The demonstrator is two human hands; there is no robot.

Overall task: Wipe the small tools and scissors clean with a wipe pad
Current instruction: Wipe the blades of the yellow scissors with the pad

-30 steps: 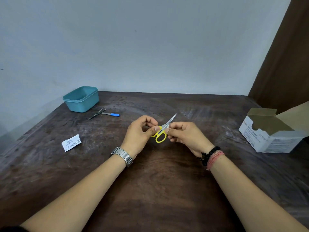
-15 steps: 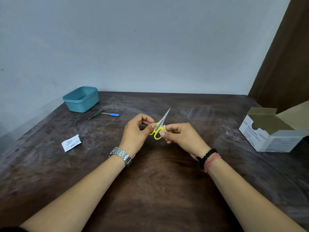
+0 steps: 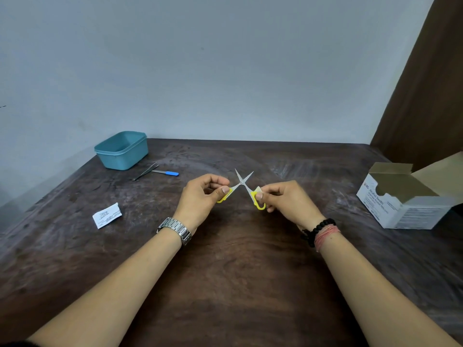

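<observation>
Over the middle of the table (image 3: 230,284), held up clear of the wood: small scissors (image 3: 242,184) with yellow handles, blades spread wide into an X, tips pointing up and away. Left hand (image 3: 200,199) curled into a loose fist, thumb and forefinger pinching the left yellow loop, other fingers folded under toward the palm, back of the hand turned left. Right hand (image 3: 288,202) likewise curled, thumb on top of the right loop, fingers wrapped beneath it. Tucked under the right thumb, against the handle, a small white pad (image 3: 258,189), only an edge showing. Both forearms stretched forward from the lower corners, converging toward the scissors, wrists raised slightly off the table. Metal watch (image 3: 176,230) on the left wrist; dark beads and pink thread band (image 3: 322,231) on the right wrist.

Far left near the wall, a teal tub (image 3: 122,150). Just in front of it, lying flat on the table, tweezers (image 3: 145,171) and beside them a thin tool with a blue handle (image 3: 167,173), the two nearly touching at one end. Nearer on the left, well apart from the hands, a torn white wrapper (image 3: 107,216). At the right edge, an open white box (image 3: 406,199), flaps up, printed label facing left.
</observation>
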